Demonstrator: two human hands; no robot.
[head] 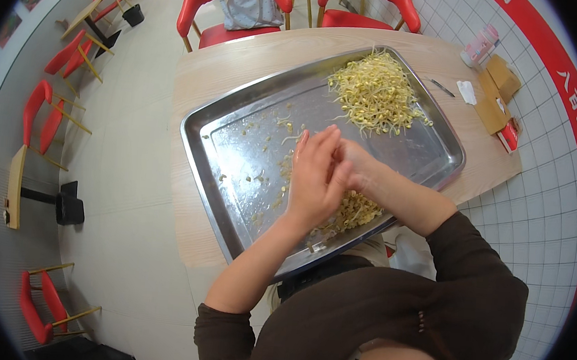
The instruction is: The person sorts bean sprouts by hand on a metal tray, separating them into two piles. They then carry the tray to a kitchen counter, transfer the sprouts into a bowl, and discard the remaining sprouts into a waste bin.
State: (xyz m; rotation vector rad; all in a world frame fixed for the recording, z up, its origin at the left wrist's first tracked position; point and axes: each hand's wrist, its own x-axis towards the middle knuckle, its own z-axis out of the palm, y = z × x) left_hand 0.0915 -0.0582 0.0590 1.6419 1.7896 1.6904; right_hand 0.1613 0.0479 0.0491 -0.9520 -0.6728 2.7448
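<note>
My left hand (315, 177) and my right hand (353, 162) are brought together over a large stainless steel tray (250, 140). The left hand's fingers point away from me, its thumb apart from them. Much of the right hand is hidden behind the left, and the space between the palms does not show. A heap of soybean sprouts (376, 92) with yellow heads lies at the tray's far right. Beneath my hands, partly covered by them, is a pile of yellow-brown bean bits (358, 212). Loose hulls (255, 178) and stray sprouts (285, 123) are scattered over the wet tray bottom.
The tray rests on a wooden table (181, 232). Right of it are a thin dark pen-like object (441, 87), crumpled tissue (466, 91), an opened cardboard box (492, 102) and a pink bottle (479, 46). A bag (250, 3) sits on a red chair (192, 9) opposite.
</note>
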